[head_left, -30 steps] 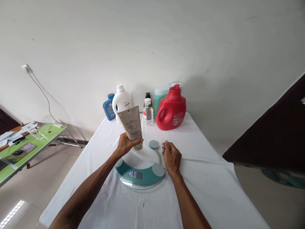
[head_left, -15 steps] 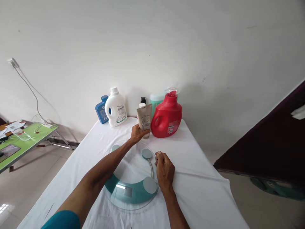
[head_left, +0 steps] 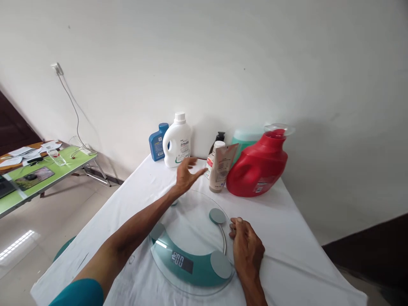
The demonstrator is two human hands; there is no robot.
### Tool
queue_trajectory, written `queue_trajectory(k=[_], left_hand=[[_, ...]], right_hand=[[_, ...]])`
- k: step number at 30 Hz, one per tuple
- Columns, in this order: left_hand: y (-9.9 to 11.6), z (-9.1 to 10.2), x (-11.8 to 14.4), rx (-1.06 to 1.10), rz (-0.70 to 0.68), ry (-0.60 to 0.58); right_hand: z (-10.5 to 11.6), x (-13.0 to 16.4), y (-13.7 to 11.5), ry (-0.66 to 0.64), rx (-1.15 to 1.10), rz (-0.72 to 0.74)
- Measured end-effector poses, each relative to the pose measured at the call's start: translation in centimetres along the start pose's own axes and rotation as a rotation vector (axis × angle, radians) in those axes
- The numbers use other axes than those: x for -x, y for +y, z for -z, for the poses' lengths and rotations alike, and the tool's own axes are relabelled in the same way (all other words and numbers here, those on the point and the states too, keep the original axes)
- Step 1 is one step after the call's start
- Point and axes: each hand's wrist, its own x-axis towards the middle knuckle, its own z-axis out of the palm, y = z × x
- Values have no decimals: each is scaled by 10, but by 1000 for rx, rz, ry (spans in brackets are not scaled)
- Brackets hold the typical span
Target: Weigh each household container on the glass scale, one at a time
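My left hand (head_left: 188, 175) is open, thumb and fingers spread, just left of a beige squeeze tube (head_left: 222, 166) that stands on its cap. My right hand (head_left: 247, 242) is curled into a loose fist beside the right rim of a round glass bathroom scale (head_left: 188, 265); I see nothing in its fingers. The scale's display (head_left: 182, 261) is lit and reads zeros. Behind the tube stands a small white-capped bottle (head_left: 210, 160), partly hidden. A red detergent jug (head_left: 259, 168) leans to the right of the tube.
At the back left stand a white detergent jug (head_left: 178, 142) and a blue bottle (head_left: 157, 144). A black pump bottle (head_left: 219, 136) and a green container (head_left: 245, 136) are partly hidden. White cloth (head_left: 287, 255) covers the table. A green folding table (head_left: 68, 163) stands at far left.
My left hand has let go of the beige tube, which now stands by the red jug, and has drawn back leftward. The scale display has lit up. The view has turned left.
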Motion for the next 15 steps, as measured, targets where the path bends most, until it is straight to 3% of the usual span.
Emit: queue_trajectory(k=[3, 5, 7, 10, 12, 15], left_hand=[[-8, 46, -36, -129, -89, 391], [-20, 67, -65, -195, -29, 504], [-35, 78, -93, -203, 78, 489], [-57, 79, -121, -96, 228, 301], [-65, 72, -129, 27, 240, 211], [-67, 58, -128, 185, 180, 234]], right_hand=[[1, -1, 0, -20, 14, -50], [2, -3, 1, -26, 38, -74], [2, -4, 1, -23, 64, -88], [2, -4, 1, -12, 79, -95], [1, -2, 2, -4, 72, -91], [0, -1, 3, 2, 55, -86]])
